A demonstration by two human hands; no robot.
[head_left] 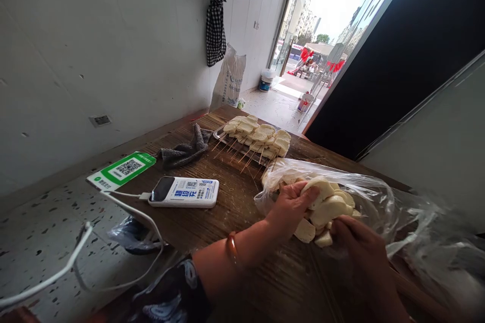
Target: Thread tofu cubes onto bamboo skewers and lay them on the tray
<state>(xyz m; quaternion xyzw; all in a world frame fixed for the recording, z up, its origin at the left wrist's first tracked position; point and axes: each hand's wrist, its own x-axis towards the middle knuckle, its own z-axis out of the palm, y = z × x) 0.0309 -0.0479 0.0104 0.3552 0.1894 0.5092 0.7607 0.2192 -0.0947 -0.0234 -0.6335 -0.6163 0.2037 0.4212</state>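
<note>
One patterned sleeve [172, 295], seven o'clock. At four, left hand [286, 212] pinches several smooth, oval white slices [329, 210] by one crinkled plastic bag [382, 186]; right hand [359, 242] curls close, hold unclear. Ten o'clock from them: one metal tray [217, 135].

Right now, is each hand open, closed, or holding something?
Left hand: closed, holding pale slices.
Right hand: curled beside them; whether it holds anything cannot be told.
</note>
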